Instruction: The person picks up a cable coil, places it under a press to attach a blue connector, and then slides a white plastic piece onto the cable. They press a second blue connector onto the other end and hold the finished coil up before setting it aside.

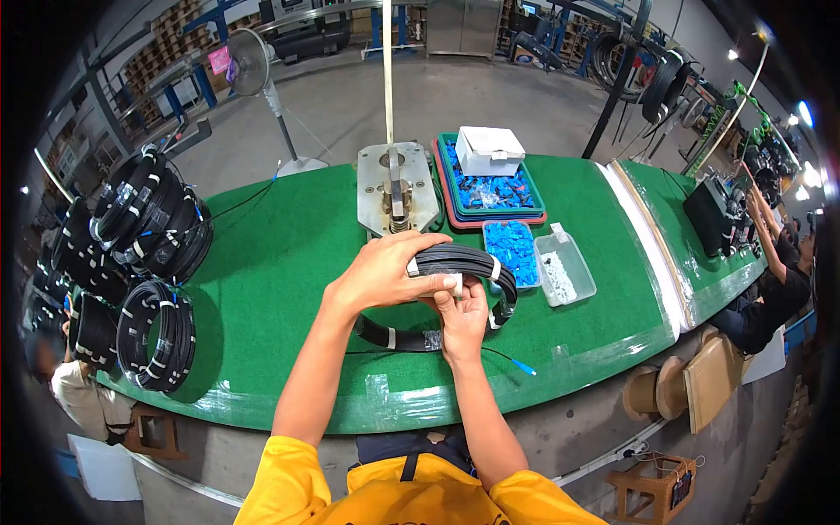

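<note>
A coil of black cable (401, 338) is held just above the green table, bound with white and clear tape bands. My left hand (378, 273) is closed around its upper left side, thumb pressed over the cable. My right hand (464, 320) reaches inside the ring, its fingers closed on the coil near a small white piece (456, 285) that looks like tape or a label. One cable end with a blue connector (523, 367) sticks out to the right below the coil. Behind my hands stands a metal lever press (374, 206).
Stacked black cable coils (153, 337) stand at the left. Beyond my right hand are a tub of blue connectors (509, 249), a clear tub (577, 278) with white parts, and a green tray (499, 212) carrying a white box (488, 150). Other people work at both ends.
</note>
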The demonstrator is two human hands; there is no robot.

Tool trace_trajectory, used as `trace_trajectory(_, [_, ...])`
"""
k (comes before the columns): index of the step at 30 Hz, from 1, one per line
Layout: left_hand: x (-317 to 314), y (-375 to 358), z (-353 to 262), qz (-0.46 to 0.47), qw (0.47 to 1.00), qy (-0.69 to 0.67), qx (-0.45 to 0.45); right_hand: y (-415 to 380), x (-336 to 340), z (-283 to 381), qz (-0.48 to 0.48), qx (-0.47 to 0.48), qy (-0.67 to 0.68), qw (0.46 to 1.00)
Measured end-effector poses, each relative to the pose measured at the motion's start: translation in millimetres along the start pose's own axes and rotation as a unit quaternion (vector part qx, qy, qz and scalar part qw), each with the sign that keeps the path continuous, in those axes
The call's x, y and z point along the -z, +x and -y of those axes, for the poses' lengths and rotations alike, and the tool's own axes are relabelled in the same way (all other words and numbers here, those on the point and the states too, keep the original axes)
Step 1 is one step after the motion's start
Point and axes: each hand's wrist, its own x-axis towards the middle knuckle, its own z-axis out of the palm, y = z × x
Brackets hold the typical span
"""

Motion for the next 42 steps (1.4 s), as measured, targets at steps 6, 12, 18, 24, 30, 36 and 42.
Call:
trace_trajectory(6, [-8.9,1.5,-1.1,-0.049,0.998,0.012,0.021,2.8,0.0,-2.4,-0.011,0.01,-0.002,1.0])
trace_trajectory(12, [-8.9,0.8,-2.8,-0.076,0.996,0.01,0.04,-0.3,2.9,-0.3,0.059,-0.028,0.044,0.997])
trace_trajectory(18, [-5.7,0.9,-2.1,-0.064,0.994,-0.054,0.065,-1.2,1.9,-7.1,0.074,-0.049,0.094,0.992])
trace_trajectory(24, [-7.4,-0.8,-5.6,-0.063,0.993,-0.047,0.091,2.6,4.4,-13.5,0.075,-0.051,0.108,0.99])
trace_trajectory(30, [-10.9,-4.0,-2.4,-0.087,0.992,-0.05,0.072,5.6,3.3,-16.1,0.077,-0.066,0.105,0.989])
trace_trajectory(36, [-4.8,-5.5,-8.5,-0.038,0.987,-0.092,0.125,14.5,18.7,-31.8,0.078,-0.088,0.075,0.99])
trace_trajectory(42, [-7.3,-3.4,2.8,-0.058,0.989,-0.11,0.077,13.9,6.2,-30.6,0.099,-0.094,0.115,0.984])
